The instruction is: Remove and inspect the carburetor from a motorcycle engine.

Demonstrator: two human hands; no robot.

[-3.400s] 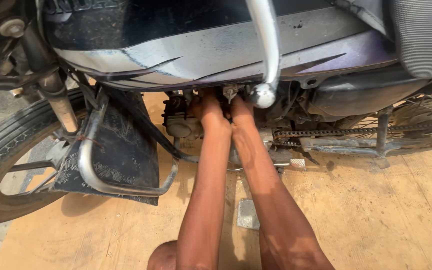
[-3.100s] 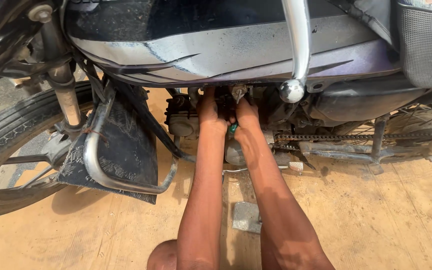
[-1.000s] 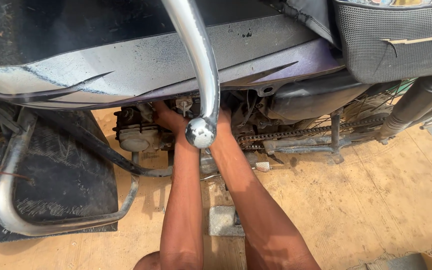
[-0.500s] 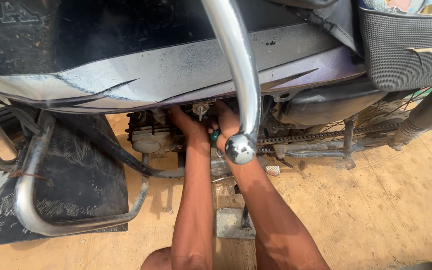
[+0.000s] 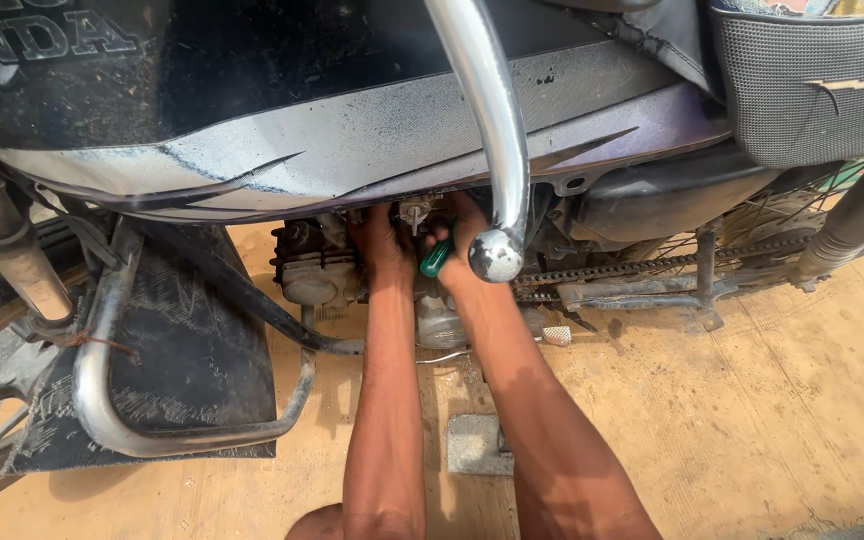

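Both my arms reach under a motorcycle's black and silver fuel tank (image 5: 282, 130) to the engine (image 5: 317, 265). My left hand (image 5: 384, 245) presses against the engine parts just below the tank, fingers mostly hidden. My right hand (image 5: 460, 240) is closed around a green-handled screwdriver (image 5: 436, 259), whose tip points up into the engine and is hidden. A chrome handlebar end (image 5: 497, 255) hangs right in front of my right hand.
A chrome crash guard (image 5: 112, 400) and black panel sit at the left beside the front fork (image 5: 12, 260). The drive chain (image 5: 632, 268), footrest and exhaust pipe (image 5: 852, 220) lie to the right. A small grey block (image 5: 477, 445) rests on the sandy orange floor between my arms.
The view has shifted right and closer to the engine. My hands stay at the same spot under the tank; the green screwdriver handle is now plainly visible in my right hand.
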